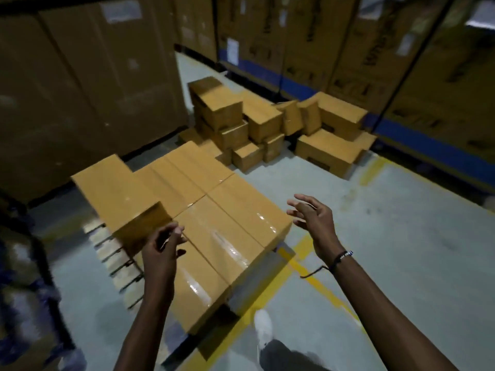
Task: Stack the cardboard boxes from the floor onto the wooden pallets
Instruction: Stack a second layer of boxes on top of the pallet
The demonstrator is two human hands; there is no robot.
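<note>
A flat layer of taped cardboard boxes (222,223) lies on a wooden pallet (112,255) whose slats show at the left. One box (117,194) sits on top of that layer at its left side. My left hand (163,247) hovers in front of this upper box with fingers loosely curled, holding nothing. My right hand (313,215) hangs open above the floor just right of the layer, fingers spread. A loose pile of boxes (257,121) stands on the floor farther back.
Tall stacks of big cartons (80,76) wall in the left and the back. A blue rack beam (294,84) runs along the back right. Yellow floor lines (308,269) cross the grey concrete. My white shoe (263,325) is near the pallet's front corner.
</note>
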